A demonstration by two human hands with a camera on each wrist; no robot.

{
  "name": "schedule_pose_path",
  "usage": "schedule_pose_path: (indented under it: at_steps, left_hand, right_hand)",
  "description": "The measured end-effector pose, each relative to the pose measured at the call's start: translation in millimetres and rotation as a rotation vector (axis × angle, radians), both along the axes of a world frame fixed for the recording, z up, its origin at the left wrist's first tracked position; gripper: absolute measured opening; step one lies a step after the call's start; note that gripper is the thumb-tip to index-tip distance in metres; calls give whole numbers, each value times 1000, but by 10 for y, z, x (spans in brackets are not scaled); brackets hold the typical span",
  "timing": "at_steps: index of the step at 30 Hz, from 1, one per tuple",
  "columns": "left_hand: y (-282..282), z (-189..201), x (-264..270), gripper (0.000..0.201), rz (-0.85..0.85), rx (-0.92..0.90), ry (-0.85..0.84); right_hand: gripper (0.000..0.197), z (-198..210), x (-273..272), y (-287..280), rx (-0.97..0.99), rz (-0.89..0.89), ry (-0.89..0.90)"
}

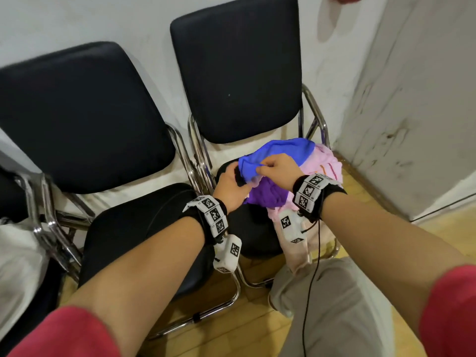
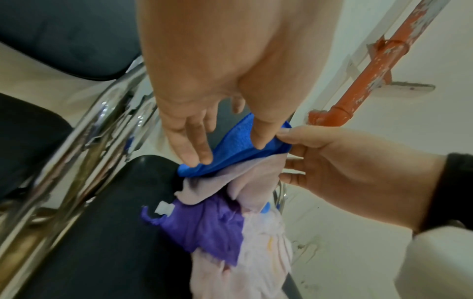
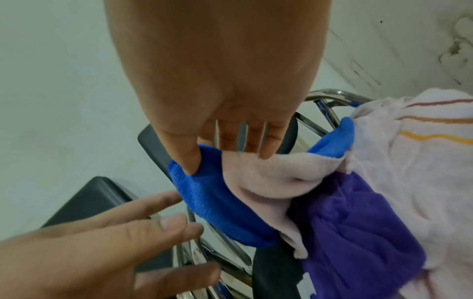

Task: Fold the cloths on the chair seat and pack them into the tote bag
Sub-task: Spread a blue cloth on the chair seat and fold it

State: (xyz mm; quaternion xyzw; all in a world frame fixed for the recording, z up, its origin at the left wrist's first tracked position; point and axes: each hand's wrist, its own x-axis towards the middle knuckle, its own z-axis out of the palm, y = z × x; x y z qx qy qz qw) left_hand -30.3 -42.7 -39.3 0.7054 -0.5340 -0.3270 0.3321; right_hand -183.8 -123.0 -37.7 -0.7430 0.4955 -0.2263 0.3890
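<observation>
Chrome chair frames (image 1: 195, 150) beside cloths (image 1: 296, 176)

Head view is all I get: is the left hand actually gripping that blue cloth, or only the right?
Observer: In the right wrist view the left hand has straight, spread fingers beside the blue cloth and grips nothing.
Visitor: And the right one?
Observer: The thumb of the right hand digs into the blue fold, while its fingers rest on a pale pink cloth lying against it.
Visitor: Anything hidden on the purple one?
Observer: The left wrist view shows a small white tag at the edge of the purple cloth.
</observation>
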Motion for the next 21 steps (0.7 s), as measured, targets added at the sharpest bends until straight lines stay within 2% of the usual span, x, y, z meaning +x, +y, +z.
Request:
schedule_pose_path:
  at_steps: [3, 7, 9, 14, 16, 21]
  left_hand:
    - [-61, 176, -65, 64, -36, -50, 84]
    - [-130, 338, -101, 17, -22, -76, 106]
    - [-143, 440, -92, 5, -4, -123, 96]
    - [-161, 730, -53, 21, 17, -226, 102]
    - [-166, 819, -40, 21, 27, -274, 74]
    - [-155, 984, 2, 9, 53, -336, 116]
  right_hand:
    - [37, 156, -58, 45, 2, 42, -64]
    - [28, 336, -67, 115, -22, 58, -75]
    - [26, 405, -69, 142, -60, 33, -60]
    - [23, 490, -73, 203, -219, -62, 130]
    - [23, 486, -63, 214, -229, -111, 178]
    - [8, 542, -47, 241, -216, -138, 202]
